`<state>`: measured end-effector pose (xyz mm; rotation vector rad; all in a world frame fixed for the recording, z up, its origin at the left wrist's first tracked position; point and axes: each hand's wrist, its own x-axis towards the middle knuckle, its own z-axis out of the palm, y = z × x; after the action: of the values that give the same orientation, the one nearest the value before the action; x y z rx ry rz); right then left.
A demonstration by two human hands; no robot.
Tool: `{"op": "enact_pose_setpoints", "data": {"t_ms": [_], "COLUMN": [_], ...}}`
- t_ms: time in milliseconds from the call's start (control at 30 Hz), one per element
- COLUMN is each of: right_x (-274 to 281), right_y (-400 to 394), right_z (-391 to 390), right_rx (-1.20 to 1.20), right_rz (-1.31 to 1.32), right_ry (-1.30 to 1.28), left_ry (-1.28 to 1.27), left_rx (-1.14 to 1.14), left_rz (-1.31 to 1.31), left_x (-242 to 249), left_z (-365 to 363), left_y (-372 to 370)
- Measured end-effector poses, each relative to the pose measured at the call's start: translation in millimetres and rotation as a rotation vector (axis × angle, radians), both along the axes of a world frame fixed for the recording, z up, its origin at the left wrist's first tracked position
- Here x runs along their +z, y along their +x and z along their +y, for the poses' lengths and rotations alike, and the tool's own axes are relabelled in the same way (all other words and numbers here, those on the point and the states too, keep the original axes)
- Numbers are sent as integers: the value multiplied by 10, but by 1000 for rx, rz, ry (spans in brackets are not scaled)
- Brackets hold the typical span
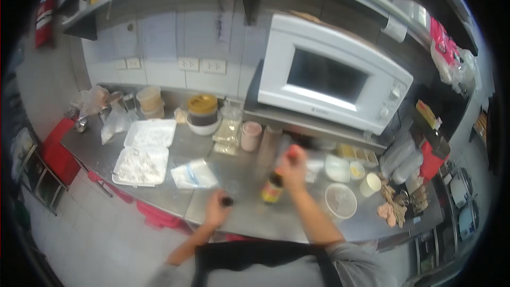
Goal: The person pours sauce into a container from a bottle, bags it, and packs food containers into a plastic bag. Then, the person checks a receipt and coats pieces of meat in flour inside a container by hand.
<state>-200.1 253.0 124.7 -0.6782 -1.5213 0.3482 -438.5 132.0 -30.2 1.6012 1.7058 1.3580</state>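
My right hand (pixel 295 172) is wrapped round the upper part of a dark bottle (pixel 272 188) with a yellow and red label. Something red, which looks like the bottle's cap, shows at the top of that fist. The bottle is blurred and tilted over the steel counter. My left hand (pixel 216 210) is closed on a small dark round piece (pixel 227 201), perhaps a small cup or lid; its kind is not clear. Just beyond the left hand lies a clear plastic bag (pixel 194 174) with a white content. A round white-rimmed bowl (pixel 340 201) stands right of the bottle.
An open foam box (pixel 141 166) with white powdery stuff lies at left on the counter (pixel 183 207). Behind stand a gold-lidded jar (pixel 203 104), a pink-filled jar (pixel 251 136) and packets (pixel 227 134). A white microwave (pixel 329 74) overhangs the back. Gloves (pixel 392 210) and a cup (pixel 370 184) are at right.
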Motion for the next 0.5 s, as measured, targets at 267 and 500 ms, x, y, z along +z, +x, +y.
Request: {"op": "enact_pose_setpoints", "data": {"t_ms": [267,500], "right_x": [-1244,1350], "right_y": [-39,-417], "right_z": [-111,-645], "right_rx": [131,427], "right_rz": [-26,-96], "right_ry": [-571,-266], "left_ry": [0,1], "left_rx": [5,-3], "left_rz": [51,72], "left_x": [-14,72], "left_z": [-27,-18], "left_y": [-3,0]}}
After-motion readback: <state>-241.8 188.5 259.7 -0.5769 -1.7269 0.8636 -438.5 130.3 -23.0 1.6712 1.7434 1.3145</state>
